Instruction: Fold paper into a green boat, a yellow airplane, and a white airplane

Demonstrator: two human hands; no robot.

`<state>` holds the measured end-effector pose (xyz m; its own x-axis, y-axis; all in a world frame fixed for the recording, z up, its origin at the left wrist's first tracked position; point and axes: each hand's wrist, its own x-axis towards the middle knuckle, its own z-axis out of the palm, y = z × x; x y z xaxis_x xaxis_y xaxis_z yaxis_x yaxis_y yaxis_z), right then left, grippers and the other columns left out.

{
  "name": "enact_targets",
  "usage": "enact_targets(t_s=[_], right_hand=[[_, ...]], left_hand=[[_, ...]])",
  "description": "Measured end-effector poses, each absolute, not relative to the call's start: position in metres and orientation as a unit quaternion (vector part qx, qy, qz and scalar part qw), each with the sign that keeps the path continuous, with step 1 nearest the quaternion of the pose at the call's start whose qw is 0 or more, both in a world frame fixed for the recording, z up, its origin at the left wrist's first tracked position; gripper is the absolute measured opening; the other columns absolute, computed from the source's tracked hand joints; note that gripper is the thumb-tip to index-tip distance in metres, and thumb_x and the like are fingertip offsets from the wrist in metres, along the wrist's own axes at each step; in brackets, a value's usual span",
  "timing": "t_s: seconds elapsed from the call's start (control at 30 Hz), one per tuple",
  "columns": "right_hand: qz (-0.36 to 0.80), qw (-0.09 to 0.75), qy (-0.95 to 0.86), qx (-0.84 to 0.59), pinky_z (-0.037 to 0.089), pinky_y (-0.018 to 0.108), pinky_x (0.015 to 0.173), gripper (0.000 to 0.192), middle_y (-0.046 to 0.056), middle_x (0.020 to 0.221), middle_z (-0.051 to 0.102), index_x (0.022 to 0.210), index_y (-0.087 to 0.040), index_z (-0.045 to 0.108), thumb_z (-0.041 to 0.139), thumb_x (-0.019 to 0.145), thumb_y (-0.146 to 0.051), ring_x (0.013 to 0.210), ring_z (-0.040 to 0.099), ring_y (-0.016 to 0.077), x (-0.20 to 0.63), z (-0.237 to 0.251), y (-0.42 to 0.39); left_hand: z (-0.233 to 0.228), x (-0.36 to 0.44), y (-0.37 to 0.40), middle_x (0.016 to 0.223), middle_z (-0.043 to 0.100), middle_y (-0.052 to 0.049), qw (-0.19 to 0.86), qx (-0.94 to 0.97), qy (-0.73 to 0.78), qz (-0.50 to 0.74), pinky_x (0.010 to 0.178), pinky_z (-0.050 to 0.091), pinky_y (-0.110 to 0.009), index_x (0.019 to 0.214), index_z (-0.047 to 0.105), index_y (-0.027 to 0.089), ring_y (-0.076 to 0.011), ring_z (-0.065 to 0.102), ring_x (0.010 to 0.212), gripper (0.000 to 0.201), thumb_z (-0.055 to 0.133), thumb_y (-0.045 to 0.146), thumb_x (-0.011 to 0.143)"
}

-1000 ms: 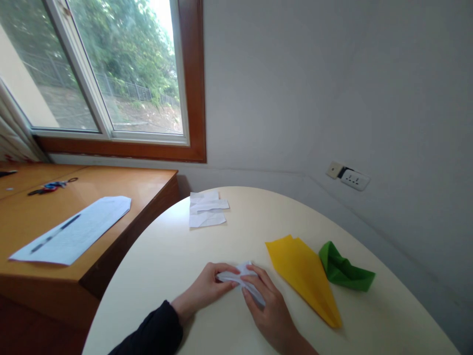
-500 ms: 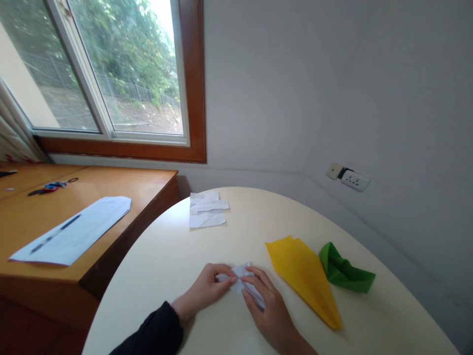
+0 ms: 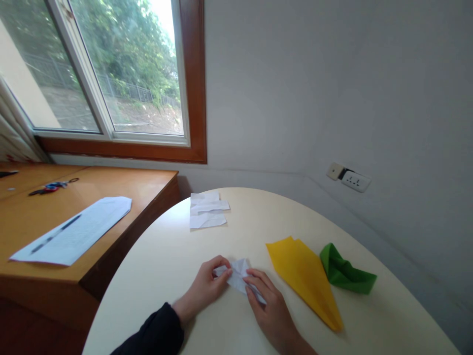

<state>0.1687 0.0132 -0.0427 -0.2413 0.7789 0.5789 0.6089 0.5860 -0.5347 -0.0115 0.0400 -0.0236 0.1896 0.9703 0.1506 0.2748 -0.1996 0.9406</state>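
Note:
A small folded white paper lies on the round cream table, near its front. My left hand pinches the paper's left end with fingers and thumb. My right hand presses its fingertips on the paper's right part, and a strip of paper shows under the fingers. To the right of my hands lies a yellow paper plane, with a green folded paper piece beside it.
Creased white paper scraps lie at the table's far edge. A wooden desk to the left carries a printed sheet with a pen and scissors. A wall socket sits at the right.
My left hand has shifted slightly up and lifted the paper's left part, so more of the white paper shows between my hands. The right hand stays pressed in place.

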Motion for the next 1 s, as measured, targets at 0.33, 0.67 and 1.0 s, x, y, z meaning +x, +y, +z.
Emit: enact_targets(t_s=[0.33,0.67,1.0], right_hand=[[0.042,0.425,-0.782,-0.453,0.048,0.036,0.081,0.018,0.005,0.096,0.067,0.088,-0.023,0.065,0.051,0.081,-0.014,0.090,0.061,0.0206,0.1683,-0.0433,0.0151],[0.033,0.442,-0.779,-0.443,0.046,0.035,0.076,0.013,0.004,0.086,0.068,0.081,-0.023,0.063,0.052,0.082,-0.016,0.081,0.061,0.0192,0.1672,-0.0373,0.0153],[0.094,0.476,-0.741,-0.465,0.049,0.033,0.076,0.009,0.004,0.084,0.068,0.081,-0.022,0.064,0.055,0.082,-0.021,0.082,0.061,0.0199,0.1692,-0.0395,0.0168]], left_hand=[[-0.0242,-0.0136,0.0381,0.065,0.058,-0.003,0.420,0.671,0.456,0.406,0.055,0.039,-0.022,0.066,0.054,0.014,-0.0137,0.050,0.062,0.020,0.053,0.031,0.077],[-0.0210,-0.0139,0.0367,0.064,0.059,-0.002,0.389,0.685,0.465,0.404,0.056,0.040,-0.022,0.070,0.058,0.014,-0.0134,0.051,0.061,0.018,0.051,0.028,0.078],[-0.0250,-0.0152,0.0388,0.070,0.063,-0.005,0.393,0.701,0.440,0.402,0.057,0.039,-0.022,0.083,0.061,0.012,-0.0137,0.053,0.063,0.020,0.048,0.027,0.082]])
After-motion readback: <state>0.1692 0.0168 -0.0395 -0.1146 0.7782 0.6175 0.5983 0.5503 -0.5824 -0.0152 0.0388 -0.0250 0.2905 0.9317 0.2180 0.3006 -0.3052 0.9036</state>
